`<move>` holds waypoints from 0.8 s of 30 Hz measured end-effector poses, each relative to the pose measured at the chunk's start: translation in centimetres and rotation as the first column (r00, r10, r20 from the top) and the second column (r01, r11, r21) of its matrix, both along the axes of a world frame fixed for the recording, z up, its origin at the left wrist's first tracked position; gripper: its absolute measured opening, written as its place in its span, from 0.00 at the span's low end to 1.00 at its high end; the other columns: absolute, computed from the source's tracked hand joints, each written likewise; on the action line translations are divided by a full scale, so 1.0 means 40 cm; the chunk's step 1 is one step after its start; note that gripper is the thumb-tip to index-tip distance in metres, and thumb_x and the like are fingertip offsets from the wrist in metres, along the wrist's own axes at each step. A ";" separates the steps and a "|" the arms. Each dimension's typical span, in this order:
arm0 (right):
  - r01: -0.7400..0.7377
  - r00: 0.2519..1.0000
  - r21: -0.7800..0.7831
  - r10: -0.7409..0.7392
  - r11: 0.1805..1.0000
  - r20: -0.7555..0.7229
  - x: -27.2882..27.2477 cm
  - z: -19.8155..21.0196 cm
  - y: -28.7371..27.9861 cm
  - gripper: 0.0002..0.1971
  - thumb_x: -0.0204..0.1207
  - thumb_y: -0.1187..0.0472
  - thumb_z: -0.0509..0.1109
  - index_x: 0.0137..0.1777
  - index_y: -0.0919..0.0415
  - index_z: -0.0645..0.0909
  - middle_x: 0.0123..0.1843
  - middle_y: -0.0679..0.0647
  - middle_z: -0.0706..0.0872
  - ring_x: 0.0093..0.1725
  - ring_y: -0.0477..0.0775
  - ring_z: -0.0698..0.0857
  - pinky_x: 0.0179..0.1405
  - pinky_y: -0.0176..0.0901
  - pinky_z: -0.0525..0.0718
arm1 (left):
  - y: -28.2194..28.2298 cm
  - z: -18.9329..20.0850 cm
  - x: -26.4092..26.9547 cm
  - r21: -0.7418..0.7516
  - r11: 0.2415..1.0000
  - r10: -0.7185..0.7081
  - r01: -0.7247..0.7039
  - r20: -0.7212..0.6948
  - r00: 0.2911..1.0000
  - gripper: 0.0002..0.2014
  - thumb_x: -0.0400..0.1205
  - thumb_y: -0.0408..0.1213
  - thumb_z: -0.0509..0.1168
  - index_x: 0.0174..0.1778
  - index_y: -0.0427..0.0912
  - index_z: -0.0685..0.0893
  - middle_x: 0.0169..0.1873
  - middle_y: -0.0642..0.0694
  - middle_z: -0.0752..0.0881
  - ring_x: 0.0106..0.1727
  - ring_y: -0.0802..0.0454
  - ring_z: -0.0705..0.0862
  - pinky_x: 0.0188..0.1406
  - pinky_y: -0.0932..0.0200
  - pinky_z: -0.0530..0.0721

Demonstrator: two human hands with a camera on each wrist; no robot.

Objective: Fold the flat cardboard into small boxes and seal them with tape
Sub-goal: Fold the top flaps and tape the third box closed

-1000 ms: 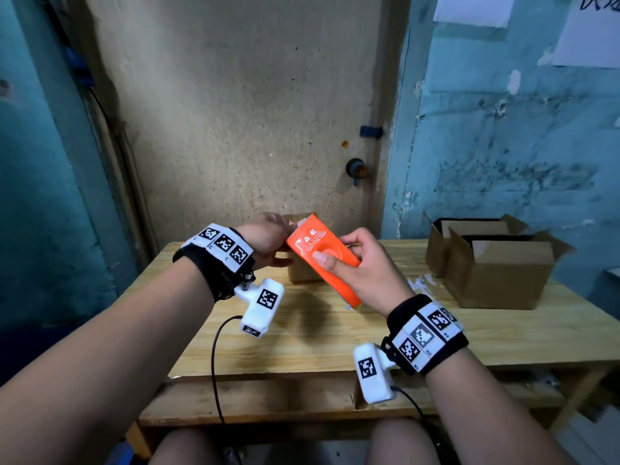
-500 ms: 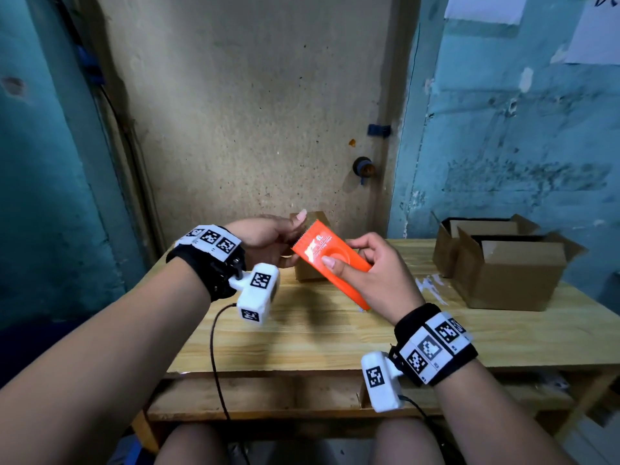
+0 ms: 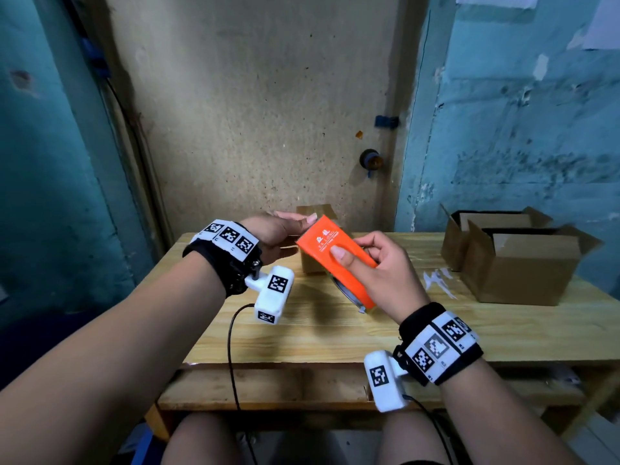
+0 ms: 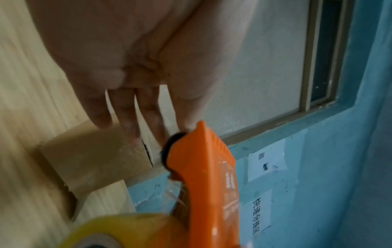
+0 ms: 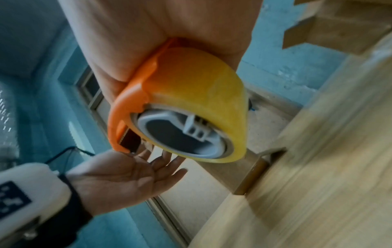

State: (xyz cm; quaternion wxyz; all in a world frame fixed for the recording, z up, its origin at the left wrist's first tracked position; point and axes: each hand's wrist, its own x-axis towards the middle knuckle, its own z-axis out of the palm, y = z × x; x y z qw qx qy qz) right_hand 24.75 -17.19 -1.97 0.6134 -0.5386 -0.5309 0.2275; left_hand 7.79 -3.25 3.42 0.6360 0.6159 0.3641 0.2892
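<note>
Small box [image 3: 313,243]: plain brown cardboard, folded up, standing on the wooden table [image 3: 302,330] near its far edge, against the beige panel behind; largely hidden in the head view by the dispenser and hands. In the left wrist view a dark slit shows along one of its edges where the flaps meet.
Tape dispenser [image 3: 335,255]: orange plastic body with printed lettering on its flat side, held in the air over the table just in front of the small box, tilted with its nose up toward the left.
Tape roll [image 5: 203,104]: yellowish clear tape on a grey hub, seated in the dispenser.
Right hand [image 3: 379,276]: fingers and thumb wrapped round the dispenser, thumb pressed on the orange side.
Left hand [image 3: 278,234]: fingers straight and loosely spread, palm toward the dispenser's nose, fingertips at or just beside it; contact cannot be told.
Open cartons [image 3: 516,263]: two larger brown boxes on the table's right side, touching one another, flaps up; what lies inside cannot be made out.
Wrist cameras: white units with black-and-white markers strapped on both wrists.
</note>
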 end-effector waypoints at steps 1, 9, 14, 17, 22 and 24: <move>-0.002 1.000 -0.006 0.002 1.000 -0.030 -0.002 0.001 0.002 0.24 0.69 0.45 0.85 0.55 0.61 0.83 0.45 0.58 0.95 0.41 0.58 0.93 0.42 0.59 0.89 | -0.006 -0.002 0.005 -0.026 1.000 0.004 -0.004 0.017 1.000 0.15 0.77 0.45 0.76 0.55 0.42 0.88 0.45 0.42 0.90 0.46 0.49 0.88 0.65 0.52 0.83; 0.048 0.993 -0.105 -0.036 0.993 0.114 0.013 -0.012 -0.004 0.20 0.72 0.43 0.85 0.53 0.53 0.82 0.41 0.50 0.93 0.36 0.52 0.93 0.34 0.68 0.90 | -0.006 -0.002 0.025 0.072 0.988 0.144 -0.137 -0.119 0.982 0.11 0.70 0.46 0.80 0.41 0.43 0.92 0.44 0.39 0.93 0.51 0.44 0.90 0.65 0.48 0.86; 0.104 0.979 -0.112 -0.082 0.988 0.186 0.017 -0.008 -0.012 0.26 0.64 0.30 0.80 0.50 0.48 0.79 0.41 0.46 0.93 0.40 0.50 0.93 0.43 0.59 0.91 | 0.020 0.020 0.035 0.166 0.958 0.266 -0.235 -0.198 0.943 0.09 0.80 0.48 0.76 0.44 0.46 0.90 0.48 0.45 0.92 0.55 0.49 0.90 0.64 0.52 0.85; 0.125 0.981 -0.115 -0.106 0.985 0.160 0.045 -0.022 -0.031 0.22 0.68 0.36 0.83 0.50 0.48 0.80 0.42 0.48 0.94 0.39 0.51 0.93 0.43 0.61 0.91 | 0.055 0.037 -0.011 0.203 0.917 0.383 -0.344 -0.200 0.902 0.12 0.85 0.51 0.69 0.43 0.46 0.87 0.50 0.46 0.90 0.53 0.52 0.87 0.62 0.55 0.83; 0.151 0.970 -0.132 -0.121 0.980 0.211 0.049 -0.049 -0.040 0.27 0.62 0.29 0.80 0.50 0.47 0.80 0.41 0.49 0.93 0.39 0.52 0.92 0.44 0.65 0.91 | 0.041 0.025 -0.044 0.147 0.931 0.353 -0.335 -0.120 0.928 0.10 0.84 0.44 0.72 0.40 0.45 0.87 0.45 0.44 0.87 0.52 0.52 0.83 0.72 0.52 0.81; 0.199 0.949 -0.123 -0.160 0.972 0.273 0.050 -0.054 -0.036 0.27 0.61 0.27 0.77 0.49 0.45 0.80 0.38 0.47 0.91 0.36 0.50 0.90 0.42 0.62 0.90 | 0.025 0.026 -0.036 0.128 0.936 0.336 -0.327 -0.050 0.941 0.06 0.82 0.43 0.75 0.44 0.44 0.88 0.40 0.46 0.89 0.47 0.54 0.85 0.67 0.55 0.82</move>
